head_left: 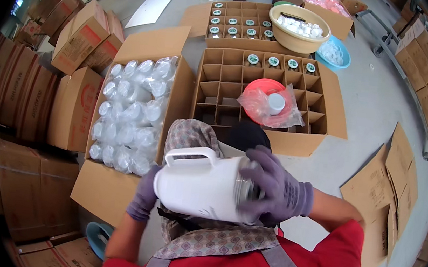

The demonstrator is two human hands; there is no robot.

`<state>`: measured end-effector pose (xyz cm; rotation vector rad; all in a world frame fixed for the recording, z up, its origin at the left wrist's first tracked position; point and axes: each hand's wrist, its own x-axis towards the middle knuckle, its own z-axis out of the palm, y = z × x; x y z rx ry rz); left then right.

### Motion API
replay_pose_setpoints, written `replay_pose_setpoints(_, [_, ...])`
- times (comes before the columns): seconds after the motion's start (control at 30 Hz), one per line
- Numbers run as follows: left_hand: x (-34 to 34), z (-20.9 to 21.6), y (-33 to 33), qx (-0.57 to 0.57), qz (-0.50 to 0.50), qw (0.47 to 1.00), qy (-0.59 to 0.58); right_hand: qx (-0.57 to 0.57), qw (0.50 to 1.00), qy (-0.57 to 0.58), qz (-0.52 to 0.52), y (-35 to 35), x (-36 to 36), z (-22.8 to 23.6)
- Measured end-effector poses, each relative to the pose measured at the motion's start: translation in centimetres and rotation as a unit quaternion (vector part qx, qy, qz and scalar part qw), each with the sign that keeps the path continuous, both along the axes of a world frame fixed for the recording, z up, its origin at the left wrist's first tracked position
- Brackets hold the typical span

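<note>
A white vacuum jug (pixel 199 185) with a loop handle lies on its side across my lap, its bare metal neck to the right. My left hand (pixel 144 195), in a grey-purple glove, is closed round the base end. At the neck, my gloved right hand (pixel 277 188) curls its fingers over the metal rim; they are slightly blurred, and the mouth is mostly hidden. Ahead of my knees, a red bowl (pixel 251 97) sits on a divided carton (pixel 270 139). In the bowl are a clear plastic bag (pixel 293 113) and a white cup-shaped piece (pixel 276 104).
To the left, an open carton (pixel 179 96) holds several plastic-wrapped jugs (pixel 133 112). Farther off stand another divided carton (pixel 215 42), a beige basin (pixel 291 40) of white caps and a blue basin (pixel 332 53). Flattened cardboard (pixel 374 192) lies right; stacked boxes (pixel 36 182) rise left.
</note>
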<state>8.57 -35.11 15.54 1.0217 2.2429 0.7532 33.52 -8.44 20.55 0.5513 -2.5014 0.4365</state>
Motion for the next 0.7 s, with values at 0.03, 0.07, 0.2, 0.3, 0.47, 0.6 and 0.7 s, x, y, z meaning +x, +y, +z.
replay_pose_setpoints(0.03, [-1.7, -0.4, -0.5, -0.026, -0.056, 0.997, 0.044, -0.05, 0.998, 0.006, -0.031, 0.1, 0.4, 0.6])
replay_pose_setpoints(0.07, [-2.7, 0.5, -1.2, -0.056, -0.094, 0.992, 0.056, -0.103, 0.993, 0.014, -0.056, 0.4, 0.9, 1.3])
replay_pose_setpoints(0.2, [-2.9, 2.1, 0.3, 0.096, 0.008, 0.993, -0.071, -0.354, 0.931, -0.037, -0.079, 5.9, 1.5, 0.8])
replay_pose_setpoints(0.3, [-1.9, 7.9, 7.4, 0.21, -0.102, 0.951, 0.203, -0.341, 0.935, -0.037, -0.085, 6.7, 0.1, 0.1])
replay_pose_setpoints(0.47, [3.6, 8.8, 18.5, 0.161, -0.2, 0.94, -0.226, -0.315, 0.944, -0.052, -0.079, 4.6, -3.7, 0.6])
replay_pose_setpoints(0.6, [4.1, 6.8, 20.7, 0.429, -0.403, 0.77, 0.245, -0.554, 0.83, -0.068, 0.025, 5.6, -3.1, -2.1])
replay_pose_setpoints(0.7, [2.5, 5.8, 21.5, 0.436, -0.582, 0.581, 0.366, -0.848, 0.503, -0.119, 0.12, 6.4, -3.0, -4.2])
